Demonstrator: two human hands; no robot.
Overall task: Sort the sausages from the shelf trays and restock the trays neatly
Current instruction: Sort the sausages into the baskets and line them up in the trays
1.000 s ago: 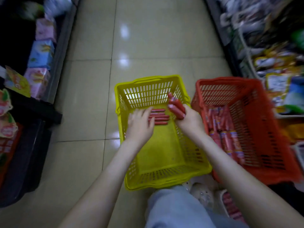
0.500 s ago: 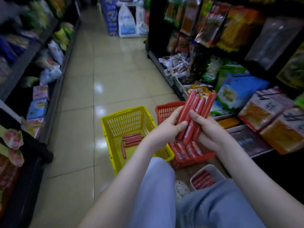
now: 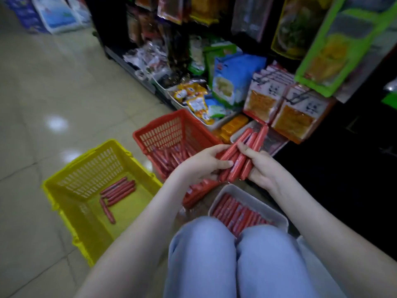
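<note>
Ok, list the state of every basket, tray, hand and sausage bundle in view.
Sausage bundle: held between both hands.
Left hand: grips the bundle.
Right hand: grips the bundle.
Yellow basket: on the floor, few sausages inside.
Red basket: on the floor, many sausages inside.
Grey tray: by the knees, packed with sausages.

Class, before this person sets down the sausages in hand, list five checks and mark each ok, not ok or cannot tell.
1. Both hands grip the load: ok; left hand and right hand hold the bundle.
2. Bundle's sausages lie parallel: ok.
3. Room in the shelf tray behind the bundle: cannot tell, mostly hidden.
4. Floor tray rows neat: ok.
5. Yellow basket sausages aligned: not ok, two lie askew.
</note>
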